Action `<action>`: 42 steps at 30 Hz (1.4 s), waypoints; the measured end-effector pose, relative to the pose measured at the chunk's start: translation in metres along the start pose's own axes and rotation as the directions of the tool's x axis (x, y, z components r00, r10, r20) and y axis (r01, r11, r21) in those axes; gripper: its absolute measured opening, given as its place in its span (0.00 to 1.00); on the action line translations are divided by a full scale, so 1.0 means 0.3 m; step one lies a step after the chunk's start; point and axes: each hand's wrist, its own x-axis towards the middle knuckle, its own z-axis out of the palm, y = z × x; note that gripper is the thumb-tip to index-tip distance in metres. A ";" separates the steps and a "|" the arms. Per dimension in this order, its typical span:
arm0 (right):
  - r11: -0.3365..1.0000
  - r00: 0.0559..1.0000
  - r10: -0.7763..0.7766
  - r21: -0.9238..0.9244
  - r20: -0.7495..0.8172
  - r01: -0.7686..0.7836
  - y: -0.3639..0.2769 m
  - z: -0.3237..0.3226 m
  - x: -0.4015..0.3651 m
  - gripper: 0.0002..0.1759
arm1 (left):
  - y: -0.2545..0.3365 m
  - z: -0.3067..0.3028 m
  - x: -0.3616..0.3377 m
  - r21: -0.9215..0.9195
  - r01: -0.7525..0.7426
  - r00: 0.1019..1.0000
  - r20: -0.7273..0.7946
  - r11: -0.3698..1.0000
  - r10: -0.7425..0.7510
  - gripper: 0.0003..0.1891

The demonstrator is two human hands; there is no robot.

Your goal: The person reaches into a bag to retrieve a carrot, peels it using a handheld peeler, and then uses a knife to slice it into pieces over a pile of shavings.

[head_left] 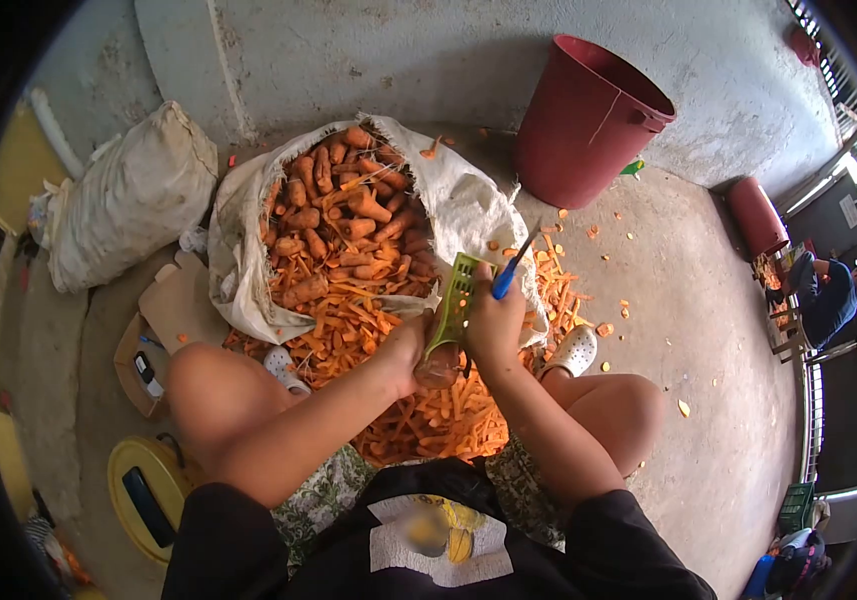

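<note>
My left hand (407,352) is closed around a carrot (438,369), its thick end pointing toward me. In my right hand (496,318) I grip a green peeler (460,292), whose lower end lies against the carrot. A blue-handled knife (509,276) is also tucked in that hand, its dark blade pointing up and away. Beyond my hands, a white sack (239,230) lies with its mouth wide, full of unpeeled carrots (364,225). Orange peelings (434,425) are heaped between my legs, beneath both hands.
A tall red bin (574,130) stands by the wall, and a stuffed white sack (139,195) leans at left. A cardboard box (139,365) and a yellow lid (129,470) bearing a phone (149,507) sit left of me. A person (831,300) sits far right.
</note>
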 end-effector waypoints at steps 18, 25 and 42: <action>0.970 0.951 0.215 0.160 -0.224 -0.182 0.110 -0.162 0.234 0.13 | -0.041 0.170 -0.033 0.372 0.081 0.863 -0.490 0.925 0.122 0.20; 0.987 0.989 0.145 0.068 0.036 -0.147 0.027 -0.004 -0.017 0.13 | -0.035 0.162 0.000 0.201 -0.066 0.922 -0.362 0.977 0.137 0.18; 0.965 0.967 0.153 0.240 -0.206 -0.102 0.025 -0.153 0.169 0.15 | -0.012 0.170 -0.021 0.359 0.107 0.884 -0.461 0.927 0.076 0.21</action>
